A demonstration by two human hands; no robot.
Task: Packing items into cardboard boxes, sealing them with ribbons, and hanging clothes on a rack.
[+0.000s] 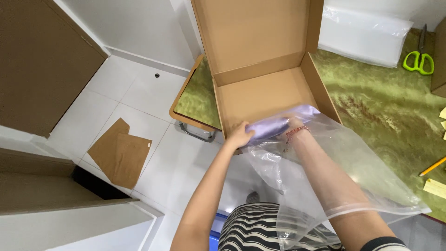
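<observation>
My right arm reaches inside a large clear plastic bag (367, 167). My right hand (291, 124), with a beaded bracelet at the wrist, grips a shiny lilac folded bundle (278, 122) deep in the bag. From outside, my left hand (239, 135) clasps the bundle's left end through the plastic. Both hands hover over the front wall of an open brown cardboard box (260, 93) whose lid stands upright. Nothing shows inside the box. Its front edge overhangs the green table (385, 107).
On the table lie green-handled scissors (418, 60), a stack of clear plastic bags (362, 35), a pencil (432, 166) and pale yellow slips (434, 188). Brown cardboard pieces (118, 151) lie on the white tiled floor. A brown cabinet (37, 60) stands left.
</observation>
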